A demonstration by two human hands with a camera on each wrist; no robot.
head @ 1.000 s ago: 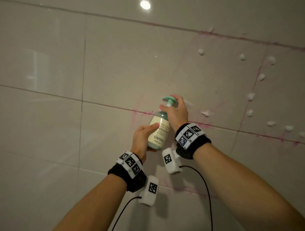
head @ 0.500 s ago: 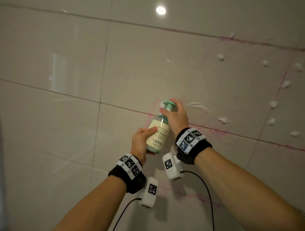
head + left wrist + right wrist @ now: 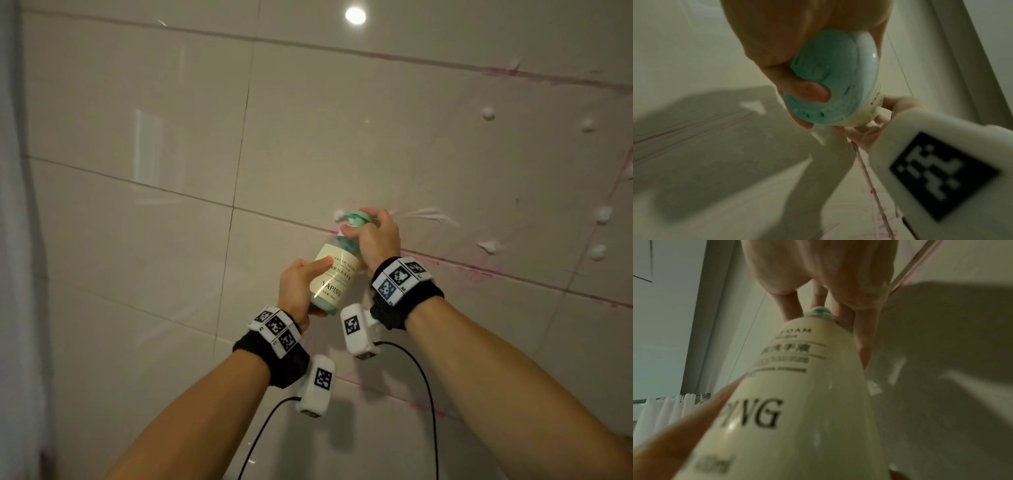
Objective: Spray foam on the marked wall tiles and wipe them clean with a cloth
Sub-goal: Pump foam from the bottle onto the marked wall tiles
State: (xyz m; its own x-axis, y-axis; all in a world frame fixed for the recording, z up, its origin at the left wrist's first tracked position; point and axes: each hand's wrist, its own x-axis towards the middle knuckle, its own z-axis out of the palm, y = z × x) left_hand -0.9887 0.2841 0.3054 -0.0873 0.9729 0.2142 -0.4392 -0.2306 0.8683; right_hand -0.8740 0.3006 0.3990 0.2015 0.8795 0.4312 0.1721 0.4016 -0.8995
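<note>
Both hands raised to the wall tiles point(image 3: 342, 137) grip the foam bottle point(image 3: 334, 277).

Black wristbands point(image 3: 289, 363), white tag-marked cameras point(image 3: 317, 385) (2, cabled).

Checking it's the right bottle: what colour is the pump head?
Mint green; the pump head shows best in the head view.

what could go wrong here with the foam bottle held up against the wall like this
The left hand holds only the base of the foam bottle, so hard pumping by the right hand could twist it out of that grip. Foam at the nozzle may land beside the pink marks. Earlier foam dabs might slide down before wiping.
</note>
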